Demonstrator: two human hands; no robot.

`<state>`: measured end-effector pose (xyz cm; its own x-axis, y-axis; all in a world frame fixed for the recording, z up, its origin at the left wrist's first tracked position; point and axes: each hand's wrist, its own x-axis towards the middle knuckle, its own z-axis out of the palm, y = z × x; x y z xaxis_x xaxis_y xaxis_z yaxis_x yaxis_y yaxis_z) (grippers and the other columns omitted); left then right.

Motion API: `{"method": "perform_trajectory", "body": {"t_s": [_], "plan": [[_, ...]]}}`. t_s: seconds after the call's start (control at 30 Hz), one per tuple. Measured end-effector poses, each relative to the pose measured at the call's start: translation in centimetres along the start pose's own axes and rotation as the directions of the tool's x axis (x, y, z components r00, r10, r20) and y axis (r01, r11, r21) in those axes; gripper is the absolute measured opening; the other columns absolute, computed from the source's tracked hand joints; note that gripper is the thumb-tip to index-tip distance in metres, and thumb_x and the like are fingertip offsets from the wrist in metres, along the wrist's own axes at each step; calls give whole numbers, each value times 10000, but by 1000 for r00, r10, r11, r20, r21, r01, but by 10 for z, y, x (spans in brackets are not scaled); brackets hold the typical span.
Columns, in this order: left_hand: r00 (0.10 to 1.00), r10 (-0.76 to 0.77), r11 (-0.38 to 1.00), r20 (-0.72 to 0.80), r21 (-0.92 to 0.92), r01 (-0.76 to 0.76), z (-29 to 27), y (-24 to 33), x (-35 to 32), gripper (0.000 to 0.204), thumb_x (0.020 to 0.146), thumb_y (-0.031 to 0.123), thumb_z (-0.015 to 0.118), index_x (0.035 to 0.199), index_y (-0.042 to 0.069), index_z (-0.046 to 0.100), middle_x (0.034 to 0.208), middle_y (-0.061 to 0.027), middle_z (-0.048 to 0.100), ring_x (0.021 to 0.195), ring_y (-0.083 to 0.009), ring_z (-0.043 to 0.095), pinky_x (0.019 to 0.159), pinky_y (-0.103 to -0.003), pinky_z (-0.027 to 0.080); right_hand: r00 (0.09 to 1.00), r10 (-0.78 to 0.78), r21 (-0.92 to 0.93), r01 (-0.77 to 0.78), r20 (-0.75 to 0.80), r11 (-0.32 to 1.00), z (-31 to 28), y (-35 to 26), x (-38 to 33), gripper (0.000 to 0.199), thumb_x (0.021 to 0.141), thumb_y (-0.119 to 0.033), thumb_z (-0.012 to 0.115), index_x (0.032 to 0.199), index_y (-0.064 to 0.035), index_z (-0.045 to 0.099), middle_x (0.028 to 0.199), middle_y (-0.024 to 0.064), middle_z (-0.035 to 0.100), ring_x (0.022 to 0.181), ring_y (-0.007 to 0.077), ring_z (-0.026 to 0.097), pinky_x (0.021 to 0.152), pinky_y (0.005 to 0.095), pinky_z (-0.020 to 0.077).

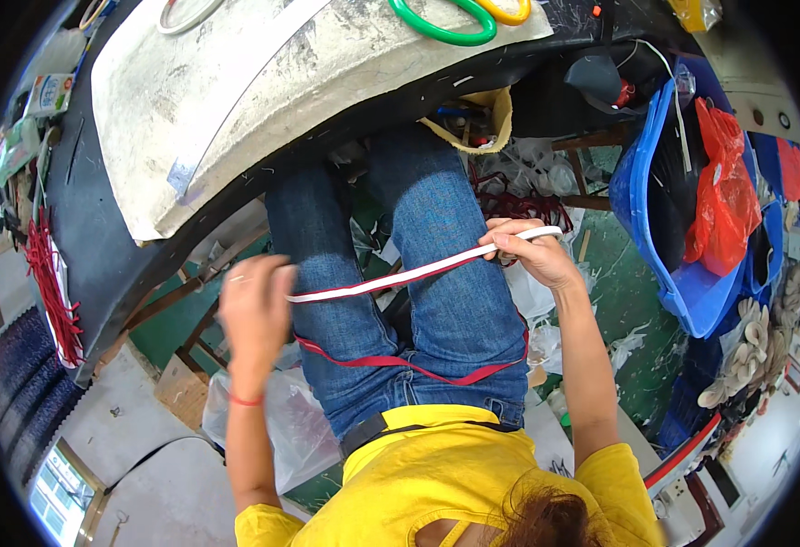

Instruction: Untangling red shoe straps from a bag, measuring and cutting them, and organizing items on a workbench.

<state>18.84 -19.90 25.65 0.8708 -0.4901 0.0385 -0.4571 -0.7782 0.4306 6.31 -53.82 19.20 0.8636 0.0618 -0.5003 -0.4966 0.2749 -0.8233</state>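
Right hand's grip (pixel 546 260): white-and-red strip (pixel 391 281) pinched, held above the thighs (pixel 441 210).
Right forearm (pixel 591 374) is angled up and inward; left forearm (pixel 252 410) is held near-vertical. Strip's long axis is stretched left to right, right end slightly higher, curled past the fingers. Right thumb and fingers are pressed together on it; left hand (pixel 256 305) is blurred at its left end, pinch cannot be told.

Bright, left grip (pixel 256 308) blurry
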Motion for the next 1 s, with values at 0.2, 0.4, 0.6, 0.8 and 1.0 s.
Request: {"method": "perform_trajectory", "body": {"t_s": [0.2,0.4,0.6,0.8,1.0], "plan": [[742,68,883,666,-387,266,50,85,52,318,875,304,613,780,5,659,553,-91,583,480,-155,571,477,-288,416,1000,-4,34,5,-30,999,2,5,4,257,836,-197,637,901,46,692,942,106,621,727,149,593,678,249,437],[725,120,806,678,-493,328,58,75,44,281,872,251,629,750,-2,642,557,-60,585,493,-90,535,457,-251,379,999,18,-29,-16,47,999,-7,0,6,282,846,-247,603,913,8,702,880,74,633,802,140,601,696,231,422],[795,-28,878,606,-366,310,24,38,15,244,859,203,638,733,-6,631,563,-57,590,495,-86,513,452,-245,361,997,-52,-39,54,64,998,-9,7,7,285,852,-239,596,923,18,699,881,84,634,810,151,596,743,249,443],[810,-207,884,548,-250,394,-19,-24,-21,245,838,183,657,723,-28,614,548,-58,575,500,-82,510,464,-237,376,993,-72,-145,84,89,986,-2,1,7,257,856,-204,589,912,21,700,843,91,639,819,166,604,744,272,467],[807,-495,846,323,-32,532,-53,-106,-68,268,856,193,634,727,-39,601,566,-42,548,552,-63,484,499,-237,377,997,-69,-163,75,45,984,-4,-4,2,298,829,-251,617,915,18,709,862,83,626,847,164,562,747,292,436]]}}
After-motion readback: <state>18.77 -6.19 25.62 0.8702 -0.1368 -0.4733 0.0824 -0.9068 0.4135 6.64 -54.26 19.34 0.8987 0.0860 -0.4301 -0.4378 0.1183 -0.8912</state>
